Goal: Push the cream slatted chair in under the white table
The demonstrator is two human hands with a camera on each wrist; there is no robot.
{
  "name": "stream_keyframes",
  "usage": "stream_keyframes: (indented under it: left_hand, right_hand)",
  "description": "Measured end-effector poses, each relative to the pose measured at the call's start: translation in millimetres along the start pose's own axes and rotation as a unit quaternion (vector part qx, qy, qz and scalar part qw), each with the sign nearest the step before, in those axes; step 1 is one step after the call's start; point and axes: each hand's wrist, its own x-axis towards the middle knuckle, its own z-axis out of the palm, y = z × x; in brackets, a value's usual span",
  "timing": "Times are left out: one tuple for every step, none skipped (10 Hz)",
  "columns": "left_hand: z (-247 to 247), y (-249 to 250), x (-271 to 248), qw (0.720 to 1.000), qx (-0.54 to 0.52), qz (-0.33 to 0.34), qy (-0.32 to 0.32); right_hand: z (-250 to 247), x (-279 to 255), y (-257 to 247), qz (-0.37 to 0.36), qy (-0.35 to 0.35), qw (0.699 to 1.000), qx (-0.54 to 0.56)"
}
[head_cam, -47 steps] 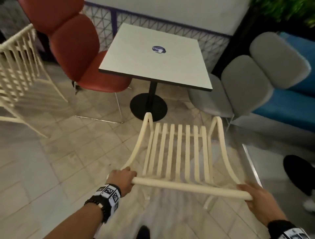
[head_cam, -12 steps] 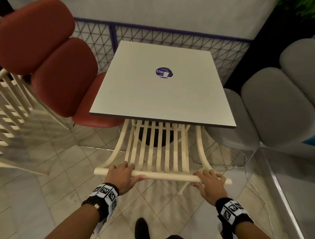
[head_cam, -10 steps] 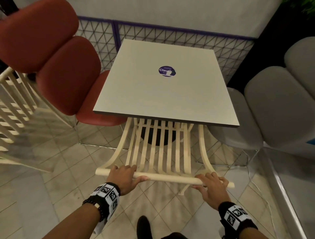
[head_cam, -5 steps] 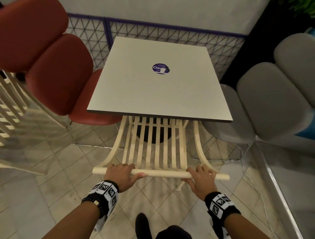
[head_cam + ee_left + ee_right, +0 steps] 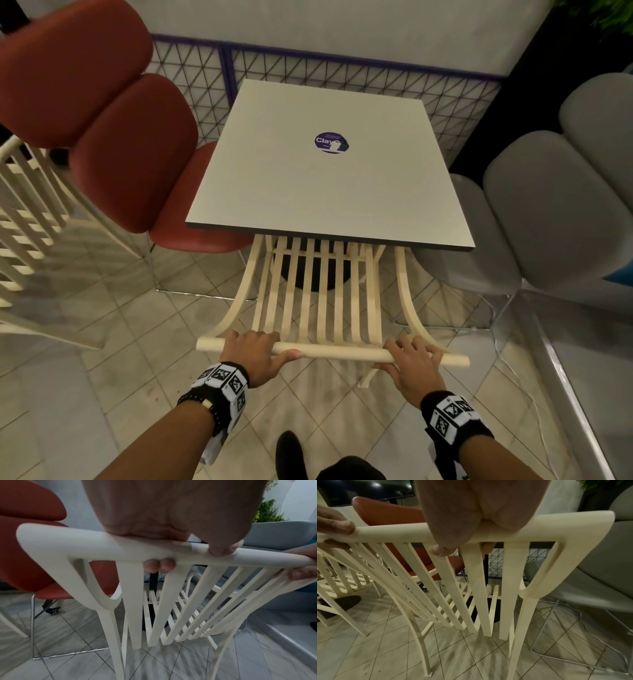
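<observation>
Both forearms reach up from the bottom of the frame, each hand closed over one rail.

The left hand (image 5: 255, 353), lower centre-left, curls its fingers (image 5: 155, 565) over the cream chair's rounded top rail (image 5: 335, 352), thumb along the near side. The right hand (image 5: 412, 363), lower centre-right, grips likewise. Each wrist wears a black band with black-and-white square markers.

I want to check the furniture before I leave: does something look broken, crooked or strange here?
Nothing stands out. The cream slatted chair sits squarely under the white table, slats intact, both hands on its top rail.
</observation>
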Motion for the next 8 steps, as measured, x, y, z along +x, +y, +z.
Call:
stream_keyframes:
  left_hand:
    - [-0.3, -1.2, 0.0, 1.0, 0.001, 0.001, -0.004]
    - [1.0, -0.2, -1.2, 1.0, 0.006, -0.008, 0.006]
    - [2.5, -0.6, 0.5, 1.0, 0.004, -0.008, 0.003]
    - [2.3, -2.7, 2.6, 1.0, -0.003, -0.002, -0.011]
    - [-1.5, -1.6, 2.1, 1.0, -0.005, -0.006, -0.023]
    - [4.6, 2.9, -5.8, 0.999, -0.018, -0.042, 0.004]
    - [21.4, 13.7, -25.1, 0.99, -0.01, -0.067, 0.121]
    - [48.5, 20.0, -60.9, 0.981, -0.051, -0.051, 0.182]
  right_hand:
    - [0.1, 0.3, -0.1, 0.002, -0.001, 1.0, 0.012]
    - [-2.5, -0.9, -2.1, 0.007, -0.007, 1.0, 0.019]
    - [-6.8, -0.9, -4.5, 0.011, -0.024, 0.999, 0.018]
    - [-6.4, -0.3, -5.5, 0.016, -0.038, 0.999, 0.015]
    - [-3.5, 0.5, -4.6, 0.008, -0.039, 0.999, 0.018]
    - [-12.7, -1.0, -12.1, 0.029, -0.051, 0.998, -0.001]
    - [-20.6, -7.4, -24.0, 0.092, -0.031, 0.995, 0.003]
    - [-43.7, -43.6, -47.7, 0.099, 0.029, 0.994, 0.029]
